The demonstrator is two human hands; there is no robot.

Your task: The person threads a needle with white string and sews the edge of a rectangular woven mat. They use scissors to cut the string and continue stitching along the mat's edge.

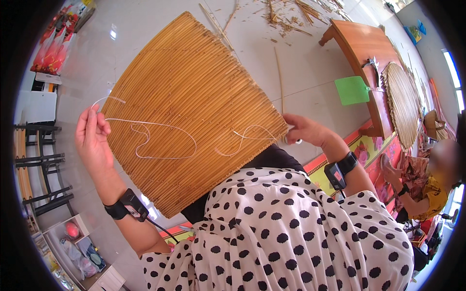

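A panel of thin yellow-brown stalks point(194, 92), laid side by side and stitched together, leans across my lap. Its long edges taper like a fan. White thread point(167, 125) loops loosely over its face, and one short end curves near the left edge. My left hand point(94, 136) pinches this thread beside the left edge, thumb and fingers pressed together. At the lower right corner, my right hand point(308, 132) grips the panel's edge; some of its fingertips are hidden behind it.
A low wooden table point(361, 53) stands at the far right, with a green fly swatter point(352, 90) and a second stalk panel point(402, 99) by it. Loose stalks point(298, 14) litter the floor ahead. Another person point(422, 194) sits at the right. Black metal racks point(43, 162) and an open box point(73, 247) stand left.
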